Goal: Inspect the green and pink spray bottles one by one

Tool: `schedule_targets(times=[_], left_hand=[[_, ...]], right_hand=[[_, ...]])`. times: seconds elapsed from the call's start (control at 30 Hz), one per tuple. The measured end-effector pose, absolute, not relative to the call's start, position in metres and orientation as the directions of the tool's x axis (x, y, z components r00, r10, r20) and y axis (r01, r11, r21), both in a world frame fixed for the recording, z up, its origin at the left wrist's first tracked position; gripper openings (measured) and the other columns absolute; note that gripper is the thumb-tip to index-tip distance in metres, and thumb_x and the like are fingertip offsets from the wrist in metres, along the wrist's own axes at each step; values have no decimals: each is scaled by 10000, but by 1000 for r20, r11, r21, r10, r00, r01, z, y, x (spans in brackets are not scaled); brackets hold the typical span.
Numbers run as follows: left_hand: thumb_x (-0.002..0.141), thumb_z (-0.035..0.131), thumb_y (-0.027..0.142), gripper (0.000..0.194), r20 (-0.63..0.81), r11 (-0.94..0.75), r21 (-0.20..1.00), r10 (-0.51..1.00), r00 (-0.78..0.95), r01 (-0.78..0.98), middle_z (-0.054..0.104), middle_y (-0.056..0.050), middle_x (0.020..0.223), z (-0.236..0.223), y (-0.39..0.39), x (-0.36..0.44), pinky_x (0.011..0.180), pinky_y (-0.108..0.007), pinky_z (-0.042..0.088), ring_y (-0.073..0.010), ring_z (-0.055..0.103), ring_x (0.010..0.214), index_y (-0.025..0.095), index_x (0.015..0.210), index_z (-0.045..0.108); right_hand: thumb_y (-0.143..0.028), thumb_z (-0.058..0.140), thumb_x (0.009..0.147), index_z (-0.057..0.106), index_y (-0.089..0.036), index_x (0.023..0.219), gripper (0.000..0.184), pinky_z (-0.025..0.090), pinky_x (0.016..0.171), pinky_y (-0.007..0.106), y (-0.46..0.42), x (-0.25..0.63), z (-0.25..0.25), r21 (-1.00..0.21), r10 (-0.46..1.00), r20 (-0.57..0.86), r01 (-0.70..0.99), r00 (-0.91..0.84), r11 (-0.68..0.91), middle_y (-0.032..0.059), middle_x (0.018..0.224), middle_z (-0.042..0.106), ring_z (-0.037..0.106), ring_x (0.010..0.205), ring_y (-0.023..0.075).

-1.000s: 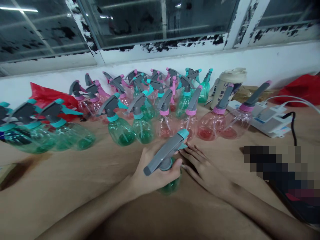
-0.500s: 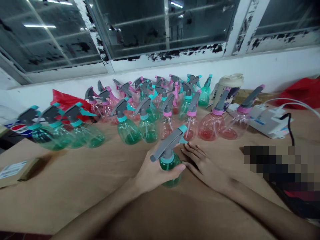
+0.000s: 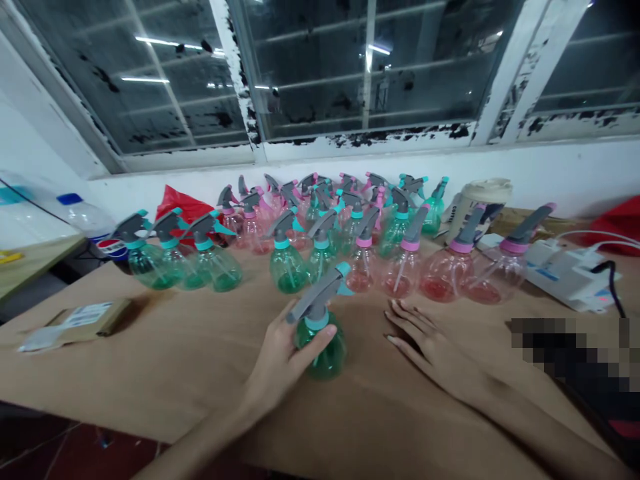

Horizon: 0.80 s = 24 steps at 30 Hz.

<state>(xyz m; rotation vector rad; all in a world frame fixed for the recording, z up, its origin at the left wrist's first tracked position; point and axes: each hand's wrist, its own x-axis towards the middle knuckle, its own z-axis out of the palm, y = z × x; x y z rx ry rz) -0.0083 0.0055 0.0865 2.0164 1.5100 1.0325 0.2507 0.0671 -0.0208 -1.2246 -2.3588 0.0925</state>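
My left hand [image 3: 278, 361] grips a green spray bottle [image 3: 323, 347] with a grey trigger head and teal collar; it stands upright on the brown table [image 3: 175, 360]. My right hand [image 3: 425, 341] lies flat on the table just right of it, fingers stretched out, holding nothing. Behind them stand several green and pink spray bottles [image 3: 345, 230] in rows along the wall.
Three green bottles [image 3: 185, 257] stand at the left, by a red bag [image 3: 177, 200] and a plastic bottle [image 3: 93, 223]. A beige cup [image 3: 475, 200], a white power strip [image 3: 565, 273] with cables and a flat brown packet [image 3: 85, 317] lie around.
The green bottle went from tilted to upright and moved left, away from my right hand. The view has swung left and up.
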Motion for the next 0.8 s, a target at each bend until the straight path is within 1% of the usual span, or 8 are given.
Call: schedule_targets(times=[0.2,0.33,0.43,0.47,0.57,0.63,0.73,0.8], left_hand=[[852,541,374,282,318,-230,667,948,9,708,646,-56,1106,92,0,-62,883,-389,449,-260,563,1063,207,1074,587],[835,559,390,327,375,-197,643,924,-80,740,648,-82,1104,83,9,-100,839,-371,469,-269,584,1033,177,1083,581],[827,562,405,373,466,-216,652,870,-160,727,640,-95,1097,69,24,-124,822,-367,479,-266,596,1014,166,1112,544],[820,568,417,380,489,-218,651,853,-182,727,641,-97,1078,65,29,-131,805,-361,485,-262,605,990,162,1100,537],[808,577,434,393,544,-238,639,812,-211,732,640,-85,1037,54,47,-145,775,-338,488,-241,618,936,173,1095,518],[803,586,433,378,574,-256,623,792,-209,740,645,-68,997,52,57,-149,761,-320,485,-225,621,901,185,1082,525],[792,604,422,358,608,-267,596,767,-207,757,656,-49,937,54,69,-152,734,-302,476,-208,621,849,196,1062,540],[793,606,418,352,620,-263,581,756,-209,770,659,-46,905,56,75,-153,709,-299,470,-203,621,811,193,1055,543]], right_hand=[[-467,396,887,508,-194,1266,480,370,1029,463,69,255,-16,-195,771,357,765,-528,614,70,1351,479,427,1247,246],[-495,406,872,568,-223,1196,453,388,1008,463,72,254,-1,-170,783,310,779,-540,604,52,1263,569,521,1157,254],[-498,375,879,635,-255,1082,410,455,919,445,70,239,25,-233,805,278,776,-524,586,40,1146,647,605,1030,253],[-483,357,893,621,-272,1102,397,467,896,427,69,231,36,-270,812,231,767,-535,582,29,1159,640,606,1028,245],[-501,342,894,611,-299,1098,394,517,724,378,69,198,68,-364,841,177,760,-511,538,22,1035,692,667,819,221],[-504,371,881,602,-290,1105,387,510,660,358,72,173,83,-408,840,205,737,-502,540,23,904,717,669,731,217],[-447,419,872,576,-252,1148,373,500,645,356,82,135,94,-440,805,315,675,-502,593,21,775,710,657,652,211],[-431,442,860,544,-205,1200,421,499,675,385,88,112,97,-407,782,396,671,-482,620,70,901,705,653,706,232]])
